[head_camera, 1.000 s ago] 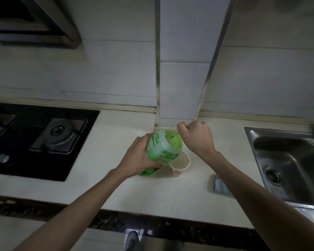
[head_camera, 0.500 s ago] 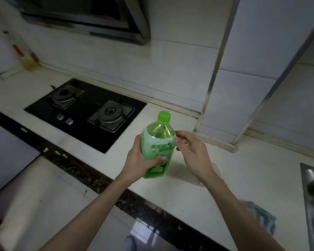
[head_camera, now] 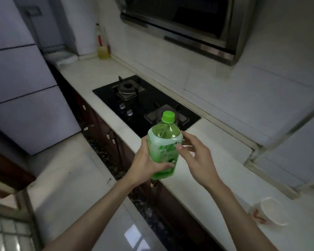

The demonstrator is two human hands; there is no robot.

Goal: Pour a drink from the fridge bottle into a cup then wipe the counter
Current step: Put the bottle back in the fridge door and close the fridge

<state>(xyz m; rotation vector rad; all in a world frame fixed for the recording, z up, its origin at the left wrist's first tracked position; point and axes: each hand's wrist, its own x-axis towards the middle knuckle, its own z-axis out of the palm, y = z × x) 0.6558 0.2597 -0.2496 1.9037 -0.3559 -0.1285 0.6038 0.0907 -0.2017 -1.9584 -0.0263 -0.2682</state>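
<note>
One bottle (head_camera: 163, 136) gripped in left hand (head_camera: 143, 165) | right hand (head_camera: 199, 160) fingers loose, beside it | cup (head_camera: 272, 211) blurred, contents unclear

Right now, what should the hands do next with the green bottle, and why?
Probably carry the bottle toward the fridge: its cap is on, the left hand grips it upright, the right hand is open beside it, and the cup stands aside.

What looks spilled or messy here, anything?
Nothing stands out. The bottle is upright with its green cap on, gripped by the left hand. The cup stands upright on the counter, and no puddle shows around it.
</note>
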